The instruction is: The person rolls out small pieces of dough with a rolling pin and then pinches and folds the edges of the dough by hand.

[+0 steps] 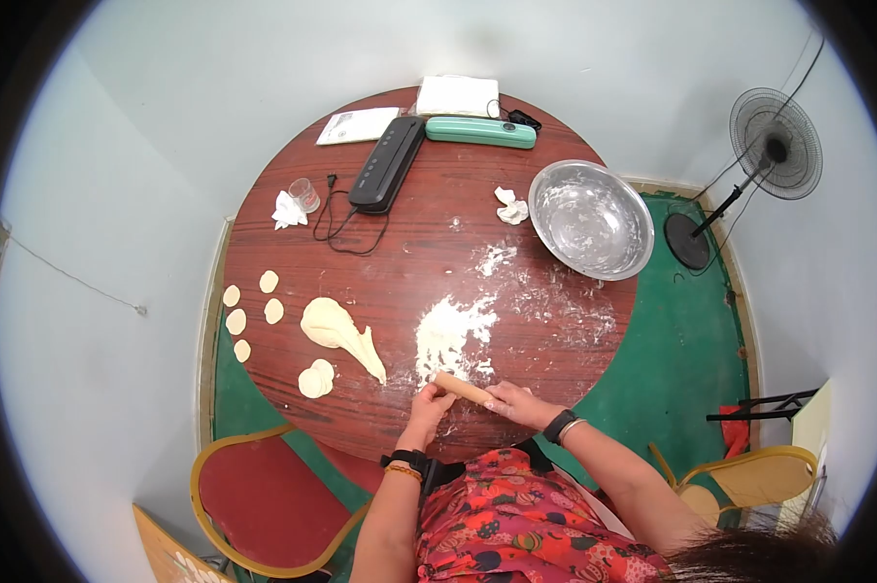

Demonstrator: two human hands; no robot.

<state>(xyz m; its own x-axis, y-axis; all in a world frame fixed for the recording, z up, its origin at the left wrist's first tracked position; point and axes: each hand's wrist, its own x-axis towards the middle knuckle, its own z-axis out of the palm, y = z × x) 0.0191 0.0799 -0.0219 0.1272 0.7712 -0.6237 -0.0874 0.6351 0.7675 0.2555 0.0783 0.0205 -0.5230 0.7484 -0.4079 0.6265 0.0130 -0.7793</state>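
A short wooden rolling pin (464,389) lies slanted at the near edge of the flour patch (450,335). My right hand (518,404) is closed on its right end. Close to the pin's left end, my left hand (427,408) has its fingers drawn together; what they hold, if anything, is hidden. Left of my hands lies a long lump of dough (337,327), its tail pointing toward me. Beside it are overlapping flat dough rounds (314,380). Several small dough pieces (269,282) lie apart at the table's left edge.
A floury metal bowl (591,220) stands at the right of the round table (438,214). Toward the back are a black corded device (388,165), a mint-green device (480,132), white packs (458,96), a glass (304,195) and crumpled tissue (289,210). Chairs (273,500) flank me.
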